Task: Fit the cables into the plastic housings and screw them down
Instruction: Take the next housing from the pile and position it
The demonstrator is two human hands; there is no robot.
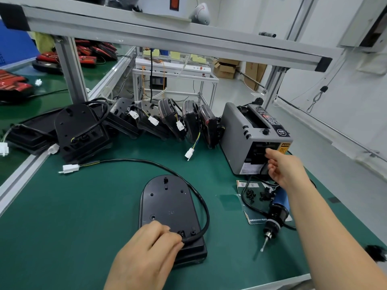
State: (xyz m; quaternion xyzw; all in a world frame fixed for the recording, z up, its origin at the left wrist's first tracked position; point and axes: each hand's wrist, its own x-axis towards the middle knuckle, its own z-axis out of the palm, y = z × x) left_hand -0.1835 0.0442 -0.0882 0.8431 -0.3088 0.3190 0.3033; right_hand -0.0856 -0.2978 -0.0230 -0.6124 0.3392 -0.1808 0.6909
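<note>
My left hand pinches cable at near end of housing, flat mid-bench. Right hand at tape dispenser mouth, fingers curled (holding tape? can't tell). I judge cable stiff, springy: grip near entry. Housing light, rigid

The near-left corner of the housing is covered by the left hand, so the cable end can't really be made out. Right of the housing, the screwdriver is partly hidden behind the right hand, the screws are too tiny to be counted, and some black thing is cut off by the edge.
</note>
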